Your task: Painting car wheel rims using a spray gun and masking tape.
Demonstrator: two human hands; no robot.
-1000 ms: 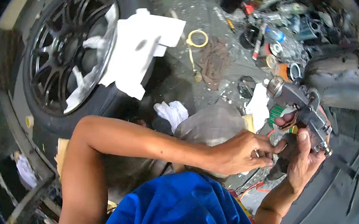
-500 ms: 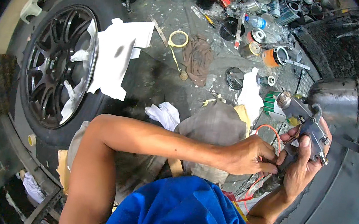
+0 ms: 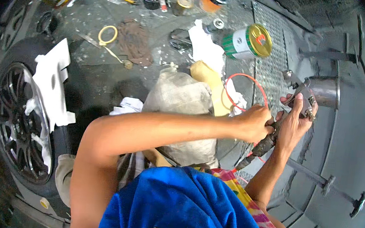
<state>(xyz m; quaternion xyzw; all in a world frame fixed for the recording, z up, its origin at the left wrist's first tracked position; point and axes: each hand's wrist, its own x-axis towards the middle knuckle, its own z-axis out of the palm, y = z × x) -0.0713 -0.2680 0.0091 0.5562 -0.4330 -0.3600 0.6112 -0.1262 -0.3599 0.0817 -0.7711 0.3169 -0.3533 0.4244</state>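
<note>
At the right, my right hand (image 3: 292,126) is wrapped around the handle of a metal spray gun (image 3: 302,94). The gun has a silver cup (image 3: 324,92) on its far right side. Just below its handle, my left hand (image 3: 255,123) is closed on the dark, tape-wrapped end of the air hose (image 3: 264,146), its fingertips partly hidden. A thin red hose (image 3: 257,87) loops behind the left hand. My left forearm crosses in front of my body over a grey cloth-covered bundle (image 3: 175,95).
A tyre with a dark multi-spoke wheel (image 3: 16,115) stands at the left, white paper (image 3: 51,82) against it. A green-and-white tin (image 3: 244,42) is beyond my hands. A brown rag (image 3: 134,41), a tape ring (image 3: 107,35) and paint pots (image 3: 213,0) lie farther off. Metal brackets (image 3: 333,55) jut out at the right.
My view has swung right, so the wheel and floor clutter sit farther left. Both hands stay together on the gun and hose, and the green tin now shows fully.
</note>
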